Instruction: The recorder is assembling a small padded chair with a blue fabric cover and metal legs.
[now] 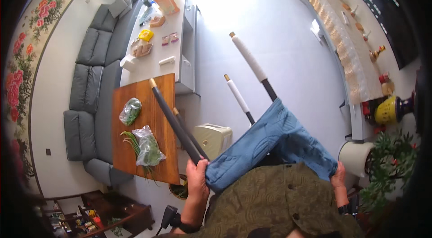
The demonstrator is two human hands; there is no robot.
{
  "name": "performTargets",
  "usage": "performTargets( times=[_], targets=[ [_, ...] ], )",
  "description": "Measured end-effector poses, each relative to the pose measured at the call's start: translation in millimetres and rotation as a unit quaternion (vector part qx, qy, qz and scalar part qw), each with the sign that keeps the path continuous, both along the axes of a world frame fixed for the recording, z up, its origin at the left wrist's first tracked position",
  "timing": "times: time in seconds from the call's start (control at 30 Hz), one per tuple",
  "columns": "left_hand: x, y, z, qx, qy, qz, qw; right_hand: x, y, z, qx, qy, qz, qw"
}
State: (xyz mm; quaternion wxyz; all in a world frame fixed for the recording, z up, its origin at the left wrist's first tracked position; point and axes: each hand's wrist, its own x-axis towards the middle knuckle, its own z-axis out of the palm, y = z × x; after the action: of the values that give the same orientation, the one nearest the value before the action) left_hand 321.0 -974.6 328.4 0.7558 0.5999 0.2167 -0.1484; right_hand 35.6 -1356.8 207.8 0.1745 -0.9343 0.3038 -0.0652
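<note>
In front of my chest I hold what looks like a folding stool, its legs pointing away from me. Its blue cloth seat (pixel 252 143) sags in creases and looks like denim. Two black-sleeved legs (pixel 173 118) with light wooden tips slant off to the left. A pair of white-wrapped legs (pixel 247 56), black lower down, reach up from the middle. My left hand (pixel 197 177) is closed at the seat's left end, by the base of the black legs. Closed round the seat's right end is my right hand (pixel 338 176). The crossing of the legs is hidden.
Left of me stands a wooden table (pixel 166 98) with bagged green vegetables (pixel 150 148). A cream box-shaped stool (pixel 213 138) is just beyond the seat. Behind lie a long white coffee table (pixel 173 64) and grey sofa (pixel 87 85). A leafy plant (pixel 391 166) stands at right.
</note>
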Motion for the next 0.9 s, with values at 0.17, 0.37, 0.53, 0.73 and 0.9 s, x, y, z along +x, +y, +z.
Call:
performTargets(
  times=[0.17, 0.37, 0.53, 0.73, 0.9],
  targets=[
    [60.9, -47.4, -0.8, -0.028, 0.003, 0.008, 1.0, 88.2, -60.2, 22.2, 0.053, 0.028, 0.013, 0.998],
    [96.2, -81.5, 4.2, -0.011, 0.045, 0.078, 0.996, 182.1, -121.4, 45.1, 0.009, 0.023, 0.041, 0.999],
    [112.5, -123.0, -2.9, 0.007, 0.033, 0.131, 0.991, 222.5, -190.5, 9.7, 0.026, 0.047, 0.094, 0.994],
    [123.2, -185.5, 2.0, 0.035, 0.008, 0.196, 0.98, 283.1, -290.0, -42.1, 0.01, -0.046, 0.262, 0.964],
    [131.9, -232.2, 26.4, 0.024, -0.018, 0.235, 0.972, 346.0, -321.6, -45.8, 0.053, 0.047, 0.252, 0.965]
  ],
)
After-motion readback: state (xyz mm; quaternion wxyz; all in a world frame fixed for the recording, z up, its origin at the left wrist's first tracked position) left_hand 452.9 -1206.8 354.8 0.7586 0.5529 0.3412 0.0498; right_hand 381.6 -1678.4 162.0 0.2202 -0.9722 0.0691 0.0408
